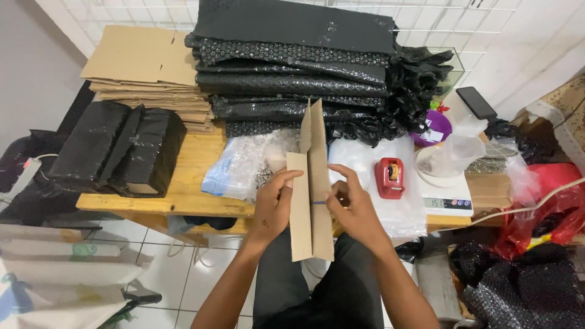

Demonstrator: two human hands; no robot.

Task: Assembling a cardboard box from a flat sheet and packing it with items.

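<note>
Both hands, left hand (272, 207) and right hand (352, 210), grip an upright flat brown carton (311, 201) before stacked black bubble-wrap (292, 67).

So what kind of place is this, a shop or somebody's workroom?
Probably a small packing station for parcels. Flat cardboard boxes and black bubble wrap are stacked on the wooden table, beside a scale and a red tape dispenser.

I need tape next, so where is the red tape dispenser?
In the head view, the red tape dispenser sits on the wooden table, just right of the right hand, beside the white scale.
</note>
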